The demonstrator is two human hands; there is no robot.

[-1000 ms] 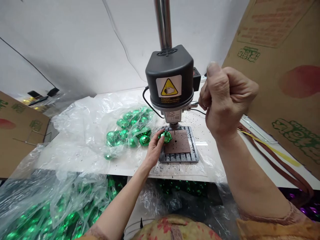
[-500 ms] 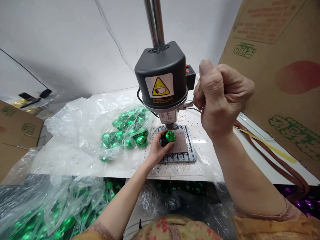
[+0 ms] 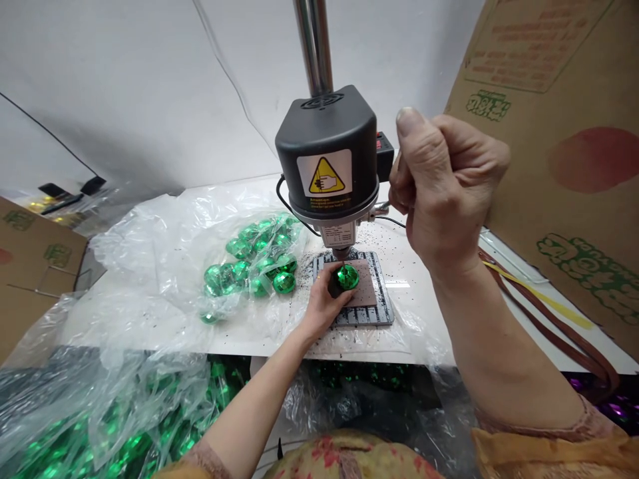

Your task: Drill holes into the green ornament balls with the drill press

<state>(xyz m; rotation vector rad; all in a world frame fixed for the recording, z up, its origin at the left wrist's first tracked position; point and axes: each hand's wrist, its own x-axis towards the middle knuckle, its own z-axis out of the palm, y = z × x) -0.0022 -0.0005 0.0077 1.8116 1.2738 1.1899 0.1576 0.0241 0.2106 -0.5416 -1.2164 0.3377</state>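
Observation:
My left hand (image 3: 327,296) is closed around a shiny green faceted ball (image 3: 348,277), with fingers and thumb on its left side. The ball sits on a brownish board (image 3: 367,293) over the slotted metal base (image 3: 384,313) of a small drill press (image 3: 327,153). Just above the ball is the drill chuck (image 3: 343,253); whether the bit touches the ball is hard to tell. My right hand (image 3: 449,186) is raised in a fist at the press's right side, around its feed lever (image 3: 380,209), whose grip is hidden by the fingers.
Several more green balls (image 3: 259,253) lie left of the press on clear plastic sheeting (image 3: 150,246). Dark shavings dot the white table (image 3: 239,339). Cardboard boxes stand at the right (image 3: 559,166) and left (image 3: 40,266). Below the table edge, bagged green balls (image 3: 124,426) fill the lower left.
My left hand has shifted slightly right with the green ball, bringing it more directly beneath the chuck. My right fist stays at the lever, nearly unmoved. The view has shifted a little.

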